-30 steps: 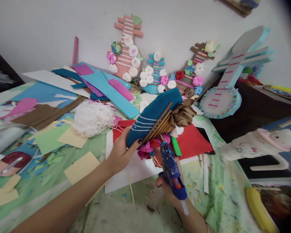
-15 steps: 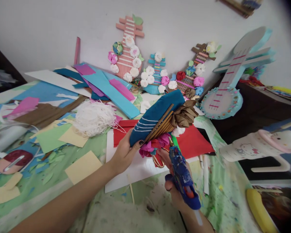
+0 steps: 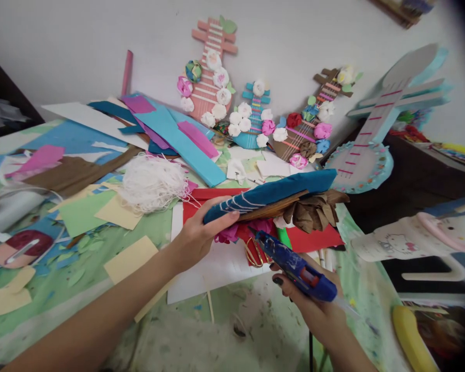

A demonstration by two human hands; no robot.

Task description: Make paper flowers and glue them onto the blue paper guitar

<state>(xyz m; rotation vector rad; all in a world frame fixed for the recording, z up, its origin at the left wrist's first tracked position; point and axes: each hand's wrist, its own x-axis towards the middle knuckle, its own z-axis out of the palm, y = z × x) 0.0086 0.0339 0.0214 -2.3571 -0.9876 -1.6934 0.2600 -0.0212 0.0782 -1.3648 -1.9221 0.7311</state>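
My left hand [image 3: 199,232] is closed around the narrow end of a dark teal paper-covered craft instrument [image 3: 279,191], holding it tilted above the table. White strings cross its near end, brown strips run along its side, and a brown paper flower [image 3: 313,212] sits at its far end. Magenta paper petals [image 3: 227,233] show under its lower edge. My right hand [image 3: 313,289] grips a blue hot glue gun [image 3: 298,266], its nozzle pointing up-left at the underside of the instrument, close to the petals. Whether the nozzle touches is hard to see.
Finished paper instruments with flowers, such as a pink one [image 3: 211,77], lean on the wall. A white string bundle [image 3: 151,183] and coloured paper sheets [image 3: 178,139] lie left. Red paper [image 3: 313,238] and gold-edged scissors handles [image 3: 256,253] lie underneath. A white tumbler [image 3: 395,240] stands right.
The craft instrument has tipped flatter, with its far end swung right and down. The glue gun has turned to a lower slant, its nozzle moving left.
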